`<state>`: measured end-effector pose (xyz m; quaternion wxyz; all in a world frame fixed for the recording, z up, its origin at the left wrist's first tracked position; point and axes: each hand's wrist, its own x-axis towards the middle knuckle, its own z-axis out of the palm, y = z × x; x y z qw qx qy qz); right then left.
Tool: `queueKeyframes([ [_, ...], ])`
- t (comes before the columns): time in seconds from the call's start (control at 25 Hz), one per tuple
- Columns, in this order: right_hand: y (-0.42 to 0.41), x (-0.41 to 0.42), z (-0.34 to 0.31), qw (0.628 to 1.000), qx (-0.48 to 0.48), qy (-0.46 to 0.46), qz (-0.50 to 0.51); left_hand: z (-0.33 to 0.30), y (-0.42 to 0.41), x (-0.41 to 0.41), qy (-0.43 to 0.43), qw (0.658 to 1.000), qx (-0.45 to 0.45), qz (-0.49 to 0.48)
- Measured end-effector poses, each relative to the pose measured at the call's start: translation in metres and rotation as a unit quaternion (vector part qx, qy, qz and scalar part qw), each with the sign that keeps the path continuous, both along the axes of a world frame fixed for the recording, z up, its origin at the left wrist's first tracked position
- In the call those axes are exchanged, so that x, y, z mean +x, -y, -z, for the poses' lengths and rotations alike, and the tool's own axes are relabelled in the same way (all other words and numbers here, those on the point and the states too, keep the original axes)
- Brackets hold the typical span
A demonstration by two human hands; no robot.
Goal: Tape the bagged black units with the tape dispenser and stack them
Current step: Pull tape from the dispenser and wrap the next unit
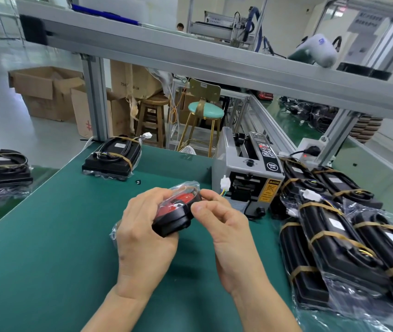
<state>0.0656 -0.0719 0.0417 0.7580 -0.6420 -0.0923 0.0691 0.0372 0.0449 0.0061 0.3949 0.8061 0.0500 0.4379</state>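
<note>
1. While both hands meet at the centre of the frame, the left hand [143, 226] curls its fingers round a black unit with a red lens in a clear plastic bag [177, 213], held above the green bench mat [47, 248].
2. The right hand [224, 226] pinches thumb and forefinger together at the unit's right edge; whether tape sits between them cannot be told.
3. The grey electric tape dispenser [248, 168] stands at centre right, just beyond the hands.
4. A row of bagged black units bound with tan tape [348, 236] lies at lower right, touching one another.
5. A stack of taped black units [113, 159] sits at upper left of the mat.
6. Another pile of black units [1, 168] rests at the far left edge.
</note>
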Motion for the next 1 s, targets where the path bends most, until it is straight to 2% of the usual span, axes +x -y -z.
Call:
queueKeyframes([
  [0.76, 0.0021, -0.0030, 0.0034, 0.986, -0.121, 0.072, 0.093, 0.0053, 0.0021, 0.0018, 0.013, 1.000, 0.004, -0.001],
  [0.84, 0.0014, -0.0014, 0.0055, 0.988, -0.106, 0.043, 0.099, 0.0064, 0.0022, 0.0017, 0.016, 1.000, 0.011, 0.003],
  [0.92, -0.0005, 0.0003, 0.0063, 0.995, -0.032, -0.031, 0.084, 0.0076, 0.0033, 0.0014, 0.018, 1.000, 0.015, 0.003],
  [1.0, -0.0039, 0.0010, 0.0051, 0.996, -0.016, -0.051, 0.077, 0.0082, 0.0029, 0.0020, 0.021, 1.000, 0.011, 0.002],
])
